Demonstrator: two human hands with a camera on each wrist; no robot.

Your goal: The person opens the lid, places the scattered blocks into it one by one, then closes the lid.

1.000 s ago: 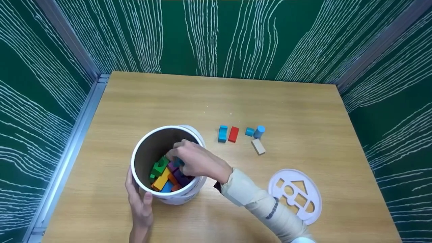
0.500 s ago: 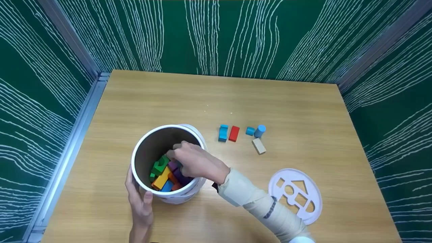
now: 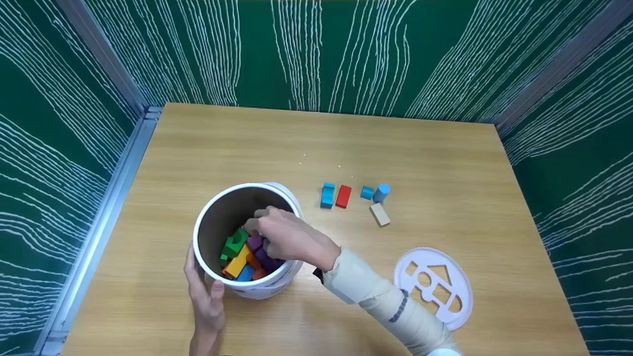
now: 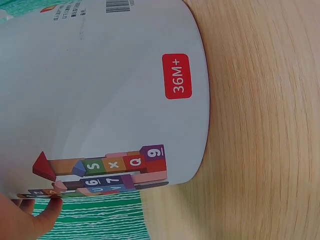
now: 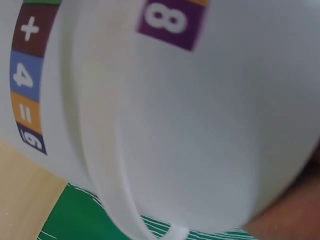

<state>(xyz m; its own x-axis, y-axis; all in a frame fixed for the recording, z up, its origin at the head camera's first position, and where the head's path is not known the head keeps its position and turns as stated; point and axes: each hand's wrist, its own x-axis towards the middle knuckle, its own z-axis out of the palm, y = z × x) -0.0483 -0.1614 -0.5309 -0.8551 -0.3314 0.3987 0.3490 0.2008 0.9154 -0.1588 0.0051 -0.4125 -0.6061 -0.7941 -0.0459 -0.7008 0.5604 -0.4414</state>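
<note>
Left hand (image 3: pixel 205 300) gripped a white bucket (image 3: pixel 259 292) between seven and eight o'clock, right hand (image 3: pixel 291 235) hung inside over coloured blocks (image 3: pixel 237 261), whether it held any I couldn't tell

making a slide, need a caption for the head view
Left hand holding a white bucket of colored blocks, right hand inside, a disc with shaped holes on the table.

Table (image 3: pixel 237 143), wood-grain top. Directly upon it: white bucket (image 3: pixel 261 293), teal block (image 3: pixel 327 197), red block (image 3: pixel 343 197), small teal piece (image 3: pixel 367 192), blue cylinder (image 3: pixel 381 193), beige block (image 3: pixel 380 214), perforated disc (image 3: pixel 458 278).
</note>
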